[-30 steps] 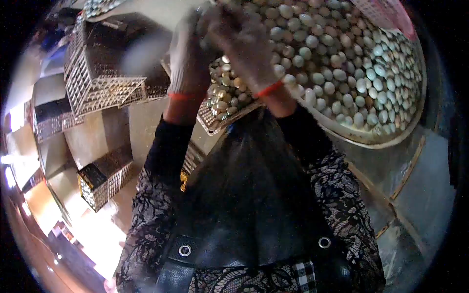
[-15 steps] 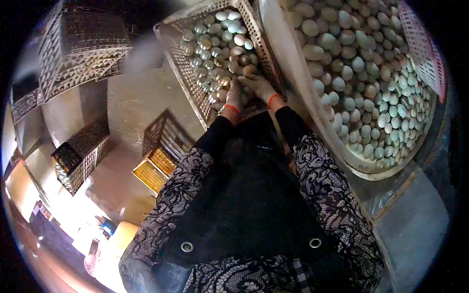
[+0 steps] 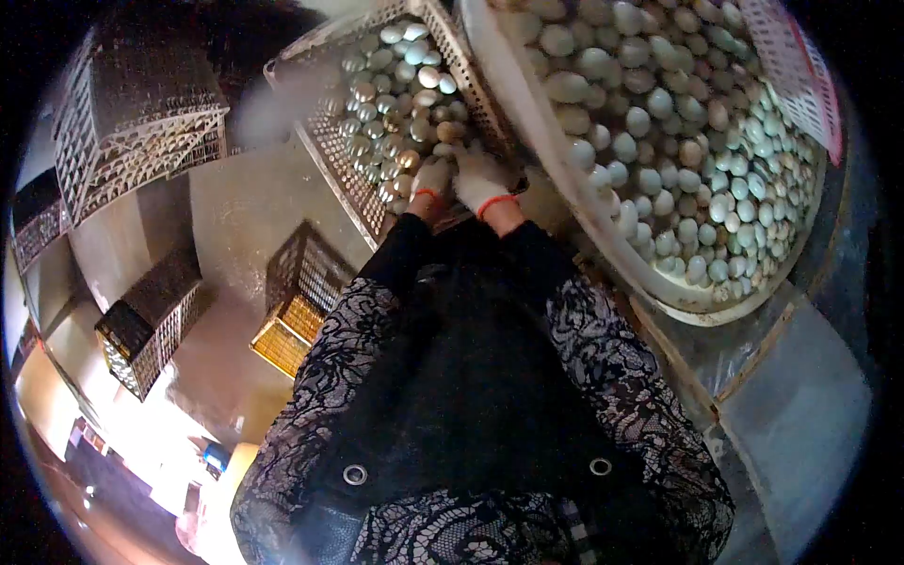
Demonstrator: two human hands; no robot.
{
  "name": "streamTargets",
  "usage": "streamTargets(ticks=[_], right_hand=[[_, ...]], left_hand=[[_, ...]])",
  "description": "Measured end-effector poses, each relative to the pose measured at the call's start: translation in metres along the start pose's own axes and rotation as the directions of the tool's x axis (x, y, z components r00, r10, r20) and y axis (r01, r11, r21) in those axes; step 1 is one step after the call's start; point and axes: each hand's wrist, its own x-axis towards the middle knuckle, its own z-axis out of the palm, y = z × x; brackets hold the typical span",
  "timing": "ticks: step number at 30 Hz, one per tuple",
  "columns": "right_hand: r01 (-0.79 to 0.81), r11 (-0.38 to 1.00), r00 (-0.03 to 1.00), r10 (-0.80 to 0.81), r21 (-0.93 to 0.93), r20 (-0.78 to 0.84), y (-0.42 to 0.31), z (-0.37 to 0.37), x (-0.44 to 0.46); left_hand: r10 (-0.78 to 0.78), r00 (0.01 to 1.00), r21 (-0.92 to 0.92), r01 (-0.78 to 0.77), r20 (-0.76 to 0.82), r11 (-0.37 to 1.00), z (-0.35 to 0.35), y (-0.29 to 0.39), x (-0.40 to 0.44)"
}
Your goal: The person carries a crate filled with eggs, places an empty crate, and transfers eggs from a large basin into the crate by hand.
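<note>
Both my hands wear pale gloves with orange-red cuffs and are at the near end of a plastic crate (image 3: 478,87) holding many pale and brownish eggs (image 3: 384,105). My left hand (image 3: 431,178) is beside the crate's nearest eggs, its fingertips hidden. Close on its right, my right hand (image 3: 482,177) points down into the crate, fingers against or just over the eggs; blur and the hand's back hide what they hold, if anything. To the right stands a big white tub (image 3: 603,252) heaped with whitish, greenish and brown eggs (image 3: 659,141).
A pink-edged white plastic basket (image 3: 786,66) leans at the tub's far right. On the floor to the left are a yellow crate (image 3: 282,344), a dark-and-white crate (image 3: 155,325) and stacked crates (image 3: 141,141). Bright light comes from the lower left.
The view has shifted, so the crate and tub sit further left and higher. My right hand has turned and come back nearer the crate's front end, still close to my left.
</note>
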Motion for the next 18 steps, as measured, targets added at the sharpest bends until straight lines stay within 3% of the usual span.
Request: streamTargets(ticks=[1, 2, 3, 4, 5, 6, 7, 8, 10, 11, 12, 13, 14, 15, 16, 17, 18], right_hand=[[0.161, 0.987, 0.984, -0.162, -0.013, -0.073, 0.006, 0.001, -0.010], [0.083, 0.990, 0.983, -0.100, 0.113, 0.154, -0.019, -0.046, -0.040], [0.406, 0.879, 0.903, -0.342, 0.251, -0.260, -0.019, -0.055, -0.069], [0.459, 0.839, 0.873, -0.365, 0.292, -0.323, -0.027, -0.080, -0.095], [0.534, 0.746, 0.837, -0.401, 0.397, -0.372, -0.033, -0.114, -0.125], [0.568, 0.694, 0.815, -0.399, 0.442, -0.421, -0.034, -0.150, -0.154], [0.619, 0.684, 0.758, -0.393, 0.386, -0.520, -0.033, -0.184, -0.178], [0.490, 0.854, 0.773, -0.333, 0.174, -0.539, -0.018, -0.208, -0.194], [0.457, 0.693, 0.796, -0.039, 0.557, -0.604, 0.016, -0.239, -0.213], [0.373, 0.816, 0.690, 0.073, 0.441, -0.720, 0.037, -0.247, -0.215], [0.192, 0.812, 0.767, 0.227, 0.551, -0.601, 0.068, -0.245, -0.211], [-0.004, 0.780, 0.809, 0.370, 0.626, -0.456, 0.099, -0.243, -0.206], [0.006, 0.776, 0.801, 0.374, 0.631, -0.468, 0.127, -0.233, -0.202], [-0.043, 0.974, 0.862, 0.148, 0.221, -0.486, 0.167, -0.208, -0.192], [-0.054, 0.998, 0.890, 0.045, -0.007, -0.453, 0.177, -0.206, -0.183], [-0.045, 0.971, 0.908, -0.058, -0.235, -0.415, 0.187, -0.205, -0.173], [-0.144, 0.919, 0.891, 0.282, 0.367, -0.356, 0.179, -0.209, -0.164]], left_hand=[[-0.089, 0.994, -0.034, 0.087, -0.063, 0.996, -0.007, 0.007, -0.007], [-0.232, 0.973, -0.073, 0.233, 0.023, 0.970, -0.020, 0.001, -0.005], [-0.368, 0.923, -0.087, 0.378, 0.109, 0.922, -0.032, -0.005, -0.003], [-0.344, 0.939, -0.199, 0.340, 0.015, 0.919, -0.063, 0.023, -0.019], [-0.316, 0.946, -0.301, 0.280, -0.078, 0.912, -0.093, 0.052, -0.035], [-0.364, 0.891, -0.630, 0.121, -0.272, 0.767, -0.147, 0.108, -0.060], [-0.260, 0.876, -0.688, -0.107, -0.407, 0.718, -0.174, 0.137, -0.070], [-0.174, 0.825, -0.705, -0.327, -0.538, 0.629, -0.195, 0.162, -0.077], [0.016, 0.810, -0.704, -0.519, -0.586, 0.485, -0.234, 0.228, -0.095], [0.141, 0.816, -0.701, -0.559, -0.561, 0.442, -0.242, 0.256, -0.100], [0.281, 0.819, -0.617, -0.564, -0.500, 0.549, -0.243, 0.280, -0.096], [0.390, 0.870, -0.624, -0.489, -0.300, 0.609, -0.236, 0.291, -0.080], [0.465, 0.881, -0.605, -0.415, -0.081, 0.680, -0.225, 0.300, -0.061], [0.408, 0.909, -0.579, -0.284, 0.092, 0.764, -0.215, 0.314, -0.052], [0.336, 0.905, -0.515, -0.164, 0.261, 0.841, -0.204, 0.327, -0.043], [0.364, 0.877, -0.441, -0.205, 0.314, 0.874, -0.185, 0.326, -0.023], [0.433, 0.841, -0.384, -0.301, 0.324, 0.873, -0.163, 0.318, 0.001]])
